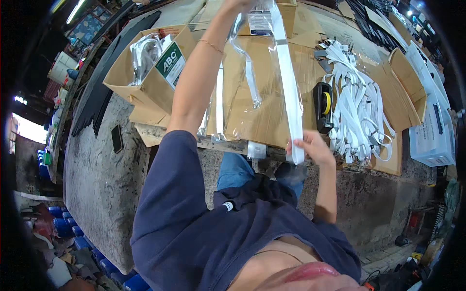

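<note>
Over the brown cardboard (264, 114) on the desk (104, 194), a long white strap (290, 82) stretched from the upper edge of the view down to the right hand (316, 148), whose fingers (301, 144) were pinched on its lower end. The left hand (241, 4) was cut off above, so its fingers' state could not be told. The work looked partway along: plastic-wrapped pieces (143, 54) already filled part of the left-hand carton (118, 92), while a large heap of loose straps (357, 109) apparently remained on the right.
</note>
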### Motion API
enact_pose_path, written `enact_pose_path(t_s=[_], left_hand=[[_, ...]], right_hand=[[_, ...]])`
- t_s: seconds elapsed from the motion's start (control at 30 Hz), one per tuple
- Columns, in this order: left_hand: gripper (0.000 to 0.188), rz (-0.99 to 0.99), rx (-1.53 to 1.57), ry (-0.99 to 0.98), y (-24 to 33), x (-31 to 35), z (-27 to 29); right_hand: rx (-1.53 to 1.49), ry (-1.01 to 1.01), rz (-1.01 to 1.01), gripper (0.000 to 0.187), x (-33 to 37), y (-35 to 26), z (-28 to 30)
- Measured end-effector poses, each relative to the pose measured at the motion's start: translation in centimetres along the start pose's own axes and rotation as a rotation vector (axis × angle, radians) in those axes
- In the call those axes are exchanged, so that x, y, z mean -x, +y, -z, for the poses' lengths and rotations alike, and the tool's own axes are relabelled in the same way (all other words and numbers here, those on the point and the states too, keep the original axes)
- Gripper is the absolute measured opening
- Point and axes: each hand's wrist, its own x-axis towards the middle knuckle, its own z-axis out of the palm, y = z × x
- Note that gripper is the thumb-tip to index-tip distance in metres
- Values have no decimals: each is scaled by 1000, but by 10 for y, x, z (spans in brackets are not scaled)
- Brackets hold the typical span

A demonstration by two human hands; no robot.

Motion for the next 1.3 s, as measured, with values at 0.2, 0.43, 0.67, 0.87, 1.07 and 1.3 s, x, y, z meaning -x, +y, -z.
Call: enact_pose_path(t_s=[0.2, 0.43, 0.67, 0.87, 1.07, 1.3], left_hand=[[38, 207, -193, -314, -117, -18, -104], [60, 491, -393, -318, -175, 36, -187], [61, 244, -406, -196, -115, 278, -107], [62, 27, -494, -711, -83, 387, -45], [43, 73, -520, -1003, -60, 350, 8], [27, 5, -194, -544, -38, 348, -81]], right_hand=[[-251, 279, -148, 23, 41, 59, -13], [-253, 441, -317, 22, 26, 98, -17], [-104, 487, -385, 25, 28, 123, -25], [-30, 543, -308, 20, 32, 124, -30], [20, 739, -252, 43, 57, 119, -40], [123, 788, -202, 33, 76, 128, -41]])
